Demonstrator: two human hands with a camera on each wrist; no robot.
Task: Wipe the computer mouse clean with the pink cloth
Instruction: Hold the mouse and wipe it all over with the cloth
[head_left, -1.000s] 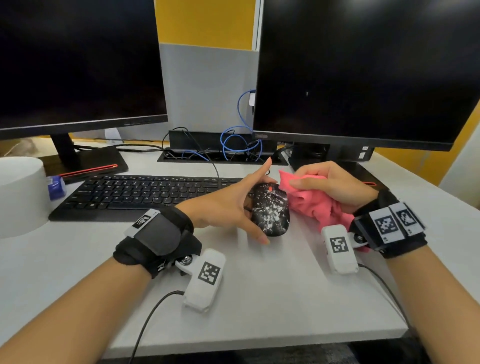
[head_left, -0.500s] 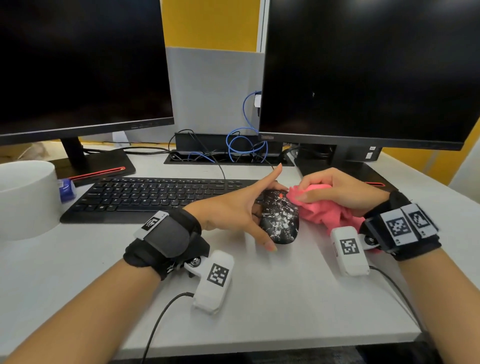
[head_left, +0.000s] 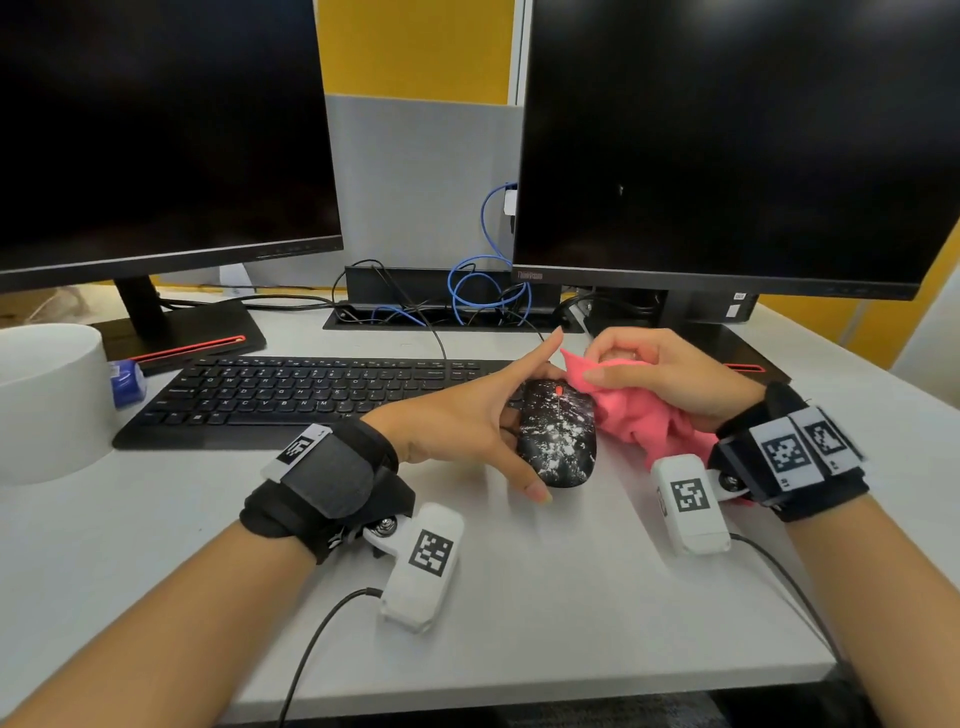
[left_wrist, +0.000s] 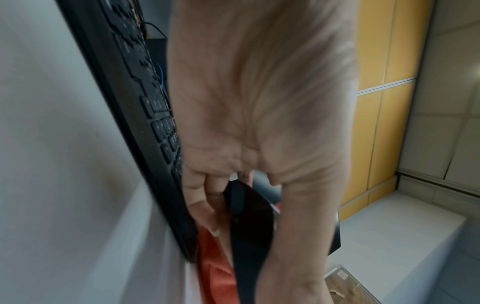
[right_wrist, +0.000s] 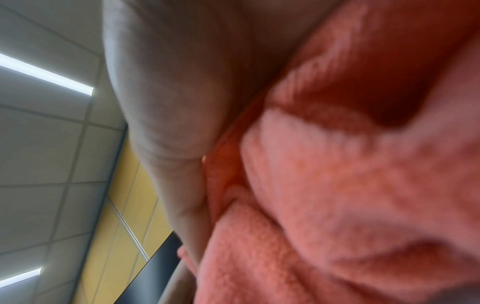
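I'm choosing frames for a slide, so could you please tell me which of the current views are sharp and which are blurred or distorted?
Head view: sharp and evenly lit, the mouse and pink cloth crisp, though the wide lens bows the monitors. Left wrist view: soft, the left hand filling the frame. Right wrist view: the blurriest, cloth pressed close to the lens, ceiling lights glaring.

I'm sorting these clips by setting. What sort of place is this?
Most likely an office workstation: two dark monitors stand on a white desk with a black keyboard, in front of a grey and yellow partition panel.
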